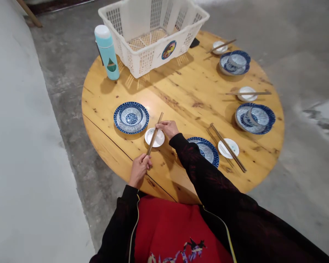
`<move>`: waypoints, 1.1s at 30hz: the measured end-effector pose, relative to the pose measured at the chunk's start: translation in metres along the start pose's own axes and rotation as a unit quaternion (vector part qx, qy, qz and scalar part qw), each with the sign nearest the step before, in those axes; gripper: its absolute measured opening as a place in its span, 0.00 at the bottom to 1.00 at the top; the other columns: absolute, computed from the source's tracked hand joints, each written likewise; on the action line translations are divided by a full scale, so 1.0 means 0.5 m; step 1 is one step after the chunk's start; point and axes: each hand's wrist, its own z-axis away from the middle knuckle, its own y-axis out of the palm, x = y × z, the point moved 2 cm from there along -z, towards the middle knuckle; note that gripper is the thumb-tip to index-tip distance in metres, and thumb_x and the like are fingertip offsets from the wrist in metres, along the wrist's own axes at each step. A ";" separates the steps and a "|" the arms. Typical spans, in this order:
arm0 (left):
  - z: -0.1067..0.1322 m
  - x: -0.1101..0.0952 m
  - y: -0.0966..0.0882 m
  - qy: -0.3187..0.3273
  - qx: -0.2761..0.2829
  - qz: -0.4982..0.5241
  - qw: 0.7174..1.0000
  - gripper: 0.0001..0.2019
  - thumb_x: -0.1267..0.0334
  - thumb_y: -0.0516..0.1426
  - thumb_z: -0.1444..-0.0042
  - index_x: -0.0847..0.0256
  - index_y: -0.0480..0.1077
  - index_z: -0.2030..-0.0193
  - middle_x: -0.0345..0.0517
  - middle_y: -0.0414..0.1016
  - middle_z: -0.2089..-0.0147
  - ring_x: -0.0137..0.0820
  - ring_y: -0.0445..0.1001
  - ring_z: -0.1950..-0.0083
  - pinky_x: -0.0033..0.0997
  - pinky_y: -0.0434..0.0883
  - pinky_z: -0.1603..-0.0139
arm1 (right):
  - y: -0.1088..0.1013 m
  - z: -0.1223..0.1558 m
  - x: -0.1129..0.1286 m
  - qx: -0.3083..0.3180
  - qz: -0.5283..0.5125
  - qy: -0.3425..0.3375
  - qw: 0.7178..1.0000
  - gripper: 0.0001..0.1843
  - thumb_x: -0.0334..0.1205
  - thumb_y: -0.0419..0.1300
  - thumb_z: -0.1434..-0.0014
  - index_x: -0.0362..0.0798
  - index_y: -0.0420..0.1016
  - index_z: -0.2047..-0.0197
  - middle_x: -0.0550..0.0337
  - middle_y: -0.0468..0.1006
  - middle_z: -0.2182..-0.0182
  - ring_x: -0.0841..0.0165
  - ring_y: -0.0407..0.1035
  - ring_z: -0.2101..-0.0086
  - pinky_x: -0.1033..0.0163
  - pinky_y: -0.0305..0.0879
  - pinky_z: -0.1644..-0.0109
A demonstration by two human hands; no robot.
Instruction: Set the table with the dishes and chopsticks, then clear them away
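A pair of wooden chopsticks (154, 135) lies across a small white dish (159, 139) near the front left of the table. Closed on the lower end of the chopsticks is my left hand (140, 167). My right hand (167, 128) pinches them close to their upper end. Left of the dish sits a blue-and-white plate with a bowl (131, 117) on it. My right sleeve partly covers another blue-and-white plate (214, 155). To its right, a second pair of chopsticks (229, 148) rests on a white dish (233, 145).
On the round wooden table (164, 95), a white plastic basket (142, 60) stands at the back, beside a light-blue bottle (109, 54). Along the right edge are stacked blue-and-white bowls (254, 118) and more (235, 63), with chopsticks on small dishes. A white wall (24, 146) is at left.
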 end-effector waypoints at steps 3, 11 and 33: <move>-0.010 0.003 0.002 -0.002 0.000 0.011 1.000 0.15 0.53 0.56 0.43 0.64 0.74 0.65 0.40 0.71 0.75 0.23 0.63 0.79 0.23 0.59 0.79 | -0.005 -0.008 -0.007 0.000 -0.006 -0.001 1.000 0.14 0.46 0.68 0.62 0.45 0.72 0.80 0.68 0.65 0.84 0.74 0.59 0.79 0.64 0.57 0.73; -0.018 0.016 0.010 -0.035 -0.005 0.047 0.998 0.15 0.53 0.57 0.42 0.64 0.74 0.63 0.40 0.70 0.74 0.20 0.60 0.79 0.20 0.55 0.81 | -0.011 -0.023 -0.030 0.016 -0.024 0.016 0.999 0.16 0.48 0.69 0.63 0.45 0.74 0.76 0.63 0.72 0.80 0.70 0.65 0.75 0.63 0.63 0.70; -0.015 -0.010 -0.011 -0.023 0.016 0.023 0.999 0.18 0.47 0.61 0.45 0.62 0.70 0.66 0.39 0.71 0.74 0.21 0.63 0.79 0.20 0.60 0.79 | -0.022 -0.010 -0.036 -0.058 0.222 -0.036 0.973 0.21 0.54 0.60 0.48 0.47 0.68 0.82 0.65 0.60 0.85 0.71 0.58 0.77 0.65 0.49 0.75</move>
